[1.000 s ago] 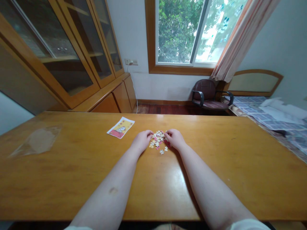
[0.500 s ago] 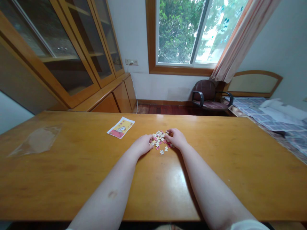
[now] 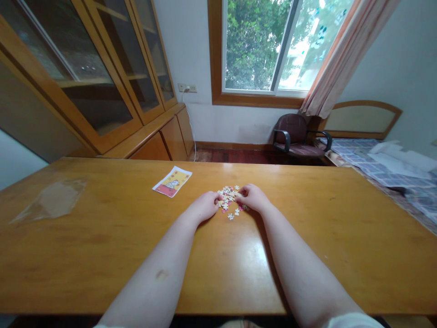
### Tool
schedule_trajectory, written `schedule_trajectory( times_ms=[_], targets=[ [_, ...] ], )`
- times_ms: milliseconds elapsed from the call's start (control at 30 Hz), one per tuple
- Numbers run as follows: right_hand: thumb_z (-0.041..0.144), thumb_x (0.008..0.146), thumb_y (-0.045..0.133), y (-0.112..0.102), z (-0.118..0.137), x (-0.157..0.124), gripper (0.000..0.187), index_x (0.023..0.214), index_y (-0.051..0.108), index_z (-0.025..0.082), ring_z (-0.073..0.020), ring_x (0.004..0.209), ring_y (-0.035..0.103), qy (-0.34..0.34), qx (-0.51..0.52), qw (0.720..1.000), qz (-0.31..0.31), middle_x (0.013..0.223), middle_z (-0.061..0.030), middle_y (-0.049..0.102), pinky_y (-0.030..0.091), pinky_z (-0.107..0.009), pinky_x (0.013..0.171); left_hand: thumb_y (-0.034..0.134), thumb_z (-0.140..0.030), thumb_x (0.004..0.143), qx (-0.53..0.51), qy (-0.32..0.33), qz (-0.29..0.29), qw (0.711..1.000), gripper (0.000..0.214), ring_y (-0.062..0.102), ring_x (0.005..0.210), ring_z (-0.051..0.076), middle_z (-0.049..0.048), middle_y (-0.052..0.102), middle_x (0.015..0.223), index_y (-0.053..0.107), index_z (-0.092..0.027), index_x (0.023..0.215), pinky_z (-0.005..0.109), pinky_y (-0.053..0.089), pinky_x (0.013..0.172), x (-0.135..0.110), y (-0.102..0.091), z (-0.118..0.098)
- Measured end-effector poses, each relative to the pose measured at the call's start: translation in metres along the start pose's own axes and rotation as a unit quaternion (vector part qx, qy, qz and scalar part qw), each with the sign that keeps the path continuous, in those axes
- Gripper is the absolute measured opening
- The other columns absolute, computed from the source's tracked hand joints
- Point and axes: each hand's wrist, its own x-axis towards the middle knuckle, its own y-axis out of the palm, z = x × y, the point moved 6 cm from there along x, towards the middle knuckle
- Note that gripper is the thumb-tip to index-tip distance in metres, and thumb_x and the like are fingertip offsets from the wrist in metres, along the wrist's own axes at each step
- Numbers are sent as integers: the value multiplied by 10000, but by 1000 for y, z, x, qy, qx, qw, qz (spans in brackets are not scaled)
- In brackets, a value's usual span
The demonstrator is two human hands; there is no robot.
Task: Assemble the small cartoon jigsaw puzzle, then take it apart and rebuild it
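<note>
A small heap of jigsaw puzzle pieces [image 3: 228,196] lies in the middle of the wooden table [image 3: 218,273]; most show pale backs, a few pink or yellow. At the heap's left edge is my left hand [image 3: 207,204], its fingers curled inward against the pieces; what they pinch, if anything, is hidden. On the opposite side my right hand [image 3: 253,198] has thumb and forefinger bent together around a pale piece at the edge. Two loose pieces lie just in front of the heap. Left of the hands rests a picture card [image 3: 172,181] in yellow and red.
A clear plastic bag [image 3: 53,199] lies flat at the table's left. Beyond the table stand a glass-doored cabinet [image 3: 136,132], a dark red armchair [image 3: 293,132] beneath the window, and a bed [image 3: 385,164] on the right.
Both hands have shifted slightly at the heap, the left a little rightward. A pale piece now shows apart at the heap's far edge, near my right fingertips. Card and bag are unmoved.
</note>
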Motion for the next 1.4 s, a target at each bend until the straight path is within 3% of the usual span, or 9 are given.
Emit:
schedule_trajectory(
  times_ms=[100, 267, 500, 733, 1033, 1233, 1400],
  targets=[
    [335, 655, 759, 3, -2, 0, 207, 790, 703, 188, -141, 697, 598, -3, 18, 1000, 11, 786, -28, 675, 413, -226, 612, 500, -183, 792, 4, -1, -32, 999, 217, 600, 782, 181, 46, 659, 866, 672, -204, 923, 262, 440, 684, 1, -5, -2],
    [246, 700, 710, 12, -5, 1, 97, 754, 685, 171, -120, 564, 593, 32, 147, 988, 37, 617, 4, 648, 425, -212, 536, 496, -253, 851, -21, -2, -100, 995, 235, 603, 864, 189, 63, 655, 938, 668, -191, 998, 286, 462, 783, 7, -6, -6],
    [271, 618, 748, 22, 6, 4, 225, 794, 660, 161, -146, 682, 636, 13, 346, 938, 18, 750, -25, 694, 515, -282, 686, 538, -307, 865, -54, 74, -79, 993, 265, 593, 1016, 203, 66, 665, 1082, 664, -221, 1081, 301, 449, 898, 12, 7, -22],
    [310, 581, 768, 16, 15, 2, 251, 751, 649, 170, -166, 743, 656, 20, 405, 914, 9, 788, -37, 712, 529, -327, 767, 514, -307, 879, -82, 32, -87, 992, 227, 626, 930, 189, 40, 706, 1004, 687, -217, 995, 290, 473, 840, 13, 7, -17],
    [270, 601, 720, 12, 12, 2, 180, 718, 629, 169, -150, 683, 638, 39, 389, 920, -31, 733, -27, 694, 524, -289, 701, 559, -298, 859, -110, 60, -141, 982, 199, 640, 898, 176, 25, 719, 968, 707, -222, 969, 276, 478, 822, 12, 2, -15],
    [242, 663, 670, 3, -4, 4, 129, 766, 666, 164, -152, 705, 636, 65, 275, 956, -82, 753, -22, 696, 507, -280, 702, 563, -309, 852, -100, 52, -131, 985, 204, 633, 886, 174, 20, 717, 941, 730, -235, 942, 277, 476, 819, 13, -1, -12],
    [234, 713, 665, 1, -8, 4, 103, 795, 697, 181, -160, 711, 626, 50, 187, 978, -75, 771, -28, 692, 499, -299, 708, 523, -273, 858, -50, 26, -136, 989, 237, 615, 957, 196, 49, 703, 986, 741, -217, 931, 300, 466, 881, 18, -2, 0]
  ],
)
